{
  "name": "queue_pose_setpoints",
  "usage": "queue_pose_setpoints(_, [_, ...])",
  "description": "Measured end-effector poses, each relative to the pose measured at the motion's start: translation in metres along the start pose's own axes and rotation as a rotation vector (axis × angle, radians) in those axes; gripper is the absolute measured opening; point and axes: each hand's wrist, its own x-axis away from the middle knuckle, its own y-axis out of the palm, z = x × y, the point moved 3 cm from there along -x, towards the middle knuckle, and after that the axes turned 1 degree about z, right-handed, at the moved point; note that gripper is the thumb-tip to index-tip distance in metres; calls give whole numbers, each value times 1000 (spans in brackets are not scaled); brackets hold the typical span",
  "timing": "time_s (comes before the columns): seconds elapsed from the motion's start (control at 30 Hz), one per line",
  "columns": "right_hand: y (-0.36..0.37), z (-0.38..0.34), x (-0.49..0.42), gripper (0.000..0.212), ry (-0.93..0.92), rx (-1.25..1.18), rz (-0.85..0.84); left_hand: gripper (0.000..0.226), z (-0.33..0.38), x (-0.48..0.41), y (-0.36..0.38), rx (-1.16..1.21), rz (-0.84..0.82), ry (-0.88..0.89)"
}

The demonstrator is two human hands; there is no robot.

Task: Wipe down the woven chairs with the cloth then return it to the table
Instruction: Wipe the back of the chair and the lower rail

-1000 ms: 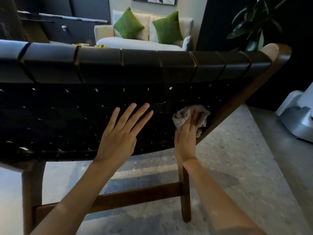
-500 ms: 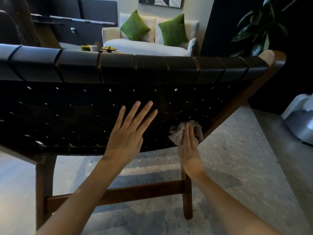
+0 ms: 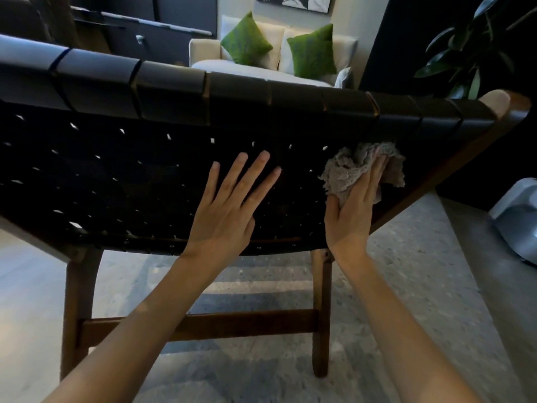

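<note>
Wiping chair back (image 3: 145,175) w/ cloth (image 3: 345,173) under flat-fingered R hand (image 3: 353,216), bracing w/ splayed, empty L hand (image 3: 223,216); advise overlapping strokes, steady pressure.

**Cloth on chair back**

The left hand (image 3: 226,210) lies flat, fingers spread, on the woven chair (image 3: 145,175). The right hand (image 3: 351,216) presses a crumpled grey cloth (image 3: 345,170) against the weave near its right edge. 2 green cushions (image 3: 245,39) behind.

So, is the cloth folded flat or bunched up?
Bunched up: the cloth shows crumpled, ragged folds around the right hand, which presses it to the woven chair back.
</note>
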Motion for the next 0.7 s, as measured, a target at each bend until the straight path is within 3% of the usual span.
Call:
queue_pose_setpoints(0.3, [40,24,41,94,-70,168,-125,92,9,0,8,23,32,-50])
queue_pose_setpoints(0.47, [42,36,60,98,-88,275,-345,89,19,-2,23,82,64,-113])
queue_pose_setpoints(0.63, [18,44,66,75,-79,178,-547,87,32,-6,33,127,79,-196])
queue_pose_setpoints(0.7, [1,39,68,69,-118,93,-382,89,35,-6,36,153,103,-225])
